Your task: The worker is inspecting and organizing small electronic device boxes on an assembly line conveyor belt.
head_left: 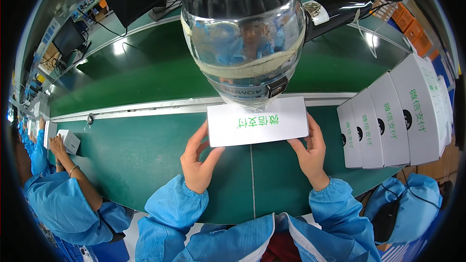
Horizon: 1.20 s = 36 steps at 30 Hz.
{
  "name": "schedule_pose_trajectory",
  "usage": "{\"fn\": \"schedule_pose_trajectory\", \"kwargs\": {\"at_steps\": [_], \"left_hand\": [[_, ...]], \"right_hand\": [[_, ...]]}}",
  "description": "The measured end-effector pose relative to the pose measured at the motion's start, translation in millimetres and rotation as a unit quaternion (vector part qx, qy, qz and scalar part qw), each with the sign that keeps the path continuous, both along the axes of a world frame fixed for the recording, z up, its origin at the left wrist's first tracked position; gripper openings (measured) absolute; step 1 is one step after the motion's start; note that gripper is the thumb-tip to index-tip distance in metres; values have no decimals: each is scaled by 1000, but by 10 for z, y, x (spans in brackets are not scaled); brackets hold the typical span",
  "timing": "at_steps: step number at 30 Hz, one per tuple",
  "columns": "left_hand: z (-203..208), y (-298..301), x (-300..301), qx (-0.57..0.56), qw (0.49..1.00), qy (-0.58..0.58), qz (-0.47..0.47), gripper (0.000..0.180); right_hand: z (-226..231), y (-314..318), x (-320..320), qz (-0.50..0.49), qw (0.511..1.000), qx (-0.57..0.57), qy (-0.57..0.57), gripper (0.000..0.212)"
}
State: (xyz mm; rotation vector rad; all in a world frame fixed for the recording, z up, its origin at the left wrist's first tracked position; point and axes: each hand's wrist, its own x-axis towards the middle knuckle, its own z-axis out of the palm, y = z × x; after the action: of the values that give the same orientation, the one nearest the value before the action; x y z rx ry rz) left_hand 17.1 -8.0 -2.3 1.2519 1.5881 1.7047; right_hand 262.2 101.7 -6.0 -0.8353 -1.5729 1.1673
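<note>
hanging closest to the lens, a heat blower (242,34) with a black vented cap and a clear, tape-wrapped nozzle pointed down at a white box (257,122), its mouth just above the box's far edge. both hands held that box over the green desk (136,155), just on the near side of a metal rail (145,109). the left hand (198,162) gripped the box's left end, thumb pressed under the near corner and fingers (196,137) curled up along the short side, only partly open. the right hand (311,153) clamped the right end the same way, fingers (314,127) wrapped up the side and thumb against the near edge. the box lay flat with its long axis running left to right across the view, its broad printed face turned up and the green print upside down to the wearer. off to the right, a row of white boxes (388,119) stood on edge, packed side by side. at the far left, another worker's hands (58,148) rested beside a small white box (70,140).
</note>
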Motion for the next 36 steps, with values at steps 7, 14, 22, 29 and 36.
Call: {"fn": "schedule_pose_trajectory", "kwargs": {"at_steps": [7, 14, 22, 29, 36], "left_hand": [[28, -20, -20, 1, 1000, -1, 1, 59], [176, -165, -92, 157, 934, 319, 37, 41], [43, -222, 256, 209, 862, 365, -282, 14], [-47, -214, 301, 33, 948, 254, -191, 28], [555, 394, 1200, -43, 870, 5, -492, 91]], "right_hand": [[-10, -17, -34, -4, 1000, -5, 0, 67], [-41, -115, 127, -6, 996, 15, -83, 69], [-50, -523, -913, 298, 944, -99, 97, 65], [923, -560, 856, -167, 852, 495, -25, 40], [1835, -419, 2238, -446, 665, 420, -426, 69]]}}
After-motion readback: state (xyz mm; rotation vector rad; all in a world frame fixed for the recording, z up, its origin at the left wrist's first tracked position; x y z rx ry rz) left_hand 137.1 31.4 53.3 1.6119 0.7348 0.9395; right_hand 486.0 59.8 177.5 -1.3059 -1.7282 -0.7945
